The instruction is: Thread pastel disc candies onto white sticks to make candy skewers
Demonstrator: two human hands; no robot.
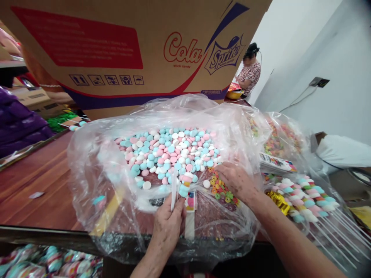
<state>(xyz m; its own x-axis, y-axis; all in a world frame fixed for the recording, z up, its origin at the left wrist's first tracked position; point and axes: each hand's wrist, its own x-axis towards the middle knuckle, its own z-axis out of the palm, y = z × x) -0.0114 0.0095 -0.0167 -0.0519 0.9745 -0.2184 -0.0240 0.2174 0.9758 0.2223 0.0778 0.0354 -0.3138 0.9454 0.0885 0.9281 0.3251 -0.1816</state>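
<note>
Left hand (168,220) clamped on white sticks (174,191); right hand (237,180) at the candy rings (219,186), grip unclear.
Sticks near the front edge of the table (58,181); loose marshmallows (171,149) sit just beyond, probably for easy reach.

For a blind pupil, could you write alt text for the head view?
The left hand holds at least one white stick while the right hand reaches coloured rings beside a pile of pink, blue and white candies on clear plastic. Candy skewers lie right; a cardboard box stands behind.
</note>
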